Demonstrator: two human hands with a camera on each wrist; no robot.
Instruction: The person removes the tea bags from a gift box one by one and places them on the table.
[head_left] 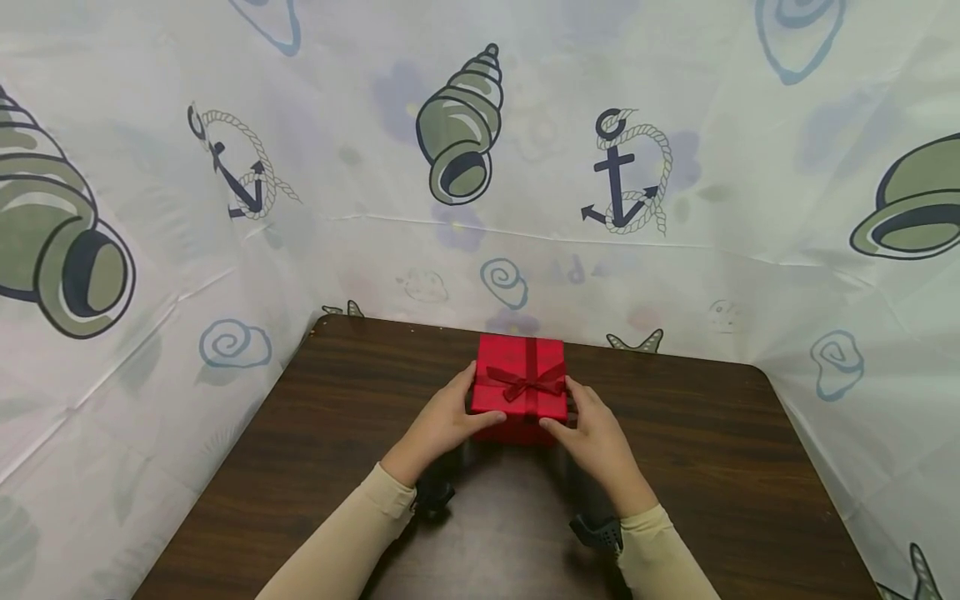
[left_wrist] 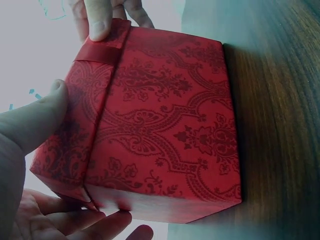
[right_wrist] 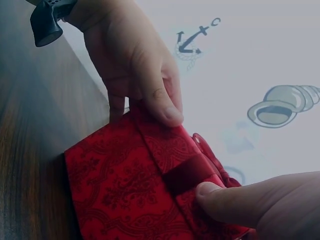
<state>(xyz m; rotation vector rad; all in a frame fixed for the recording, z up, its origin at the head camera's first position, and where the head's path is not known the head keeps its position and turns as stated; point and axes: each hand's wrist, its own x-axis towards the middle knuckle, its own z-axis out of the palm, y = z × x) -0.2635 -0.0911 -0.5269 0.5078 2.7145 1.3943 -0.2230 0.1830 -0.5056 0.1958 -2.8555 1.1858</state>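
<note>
A red gift box (head_left: 506, 352) with a fitted lid stands near the table's far edge, a dark red ribbon bow (head_left: 525, 382) on top. My left hand (head_left: 446, 417) holds its left side, and my right hand (head_left: 600, 433) grips the right side. Both thumbs lie against the front of the lid. In the left wrist view, dark scrollwork covers the box front (left_wrist: 165, 115), and the left fingers (left_wrist: 100, 227) spread along the side wall. The right thumb (right_wrist: 230, 201) presses the lid beside the ribbon band (right_wrist: 187, 174) in the right wrist view.
The dark wood-grain table (head_left: 697, 467) has rounded far corners. A pale cloth wall (head_left: 360, 167) printed with shells and anchors encloses the back and both sides. Black straps with devices (head_left: 597, 532) sit on both wrists.
</note>
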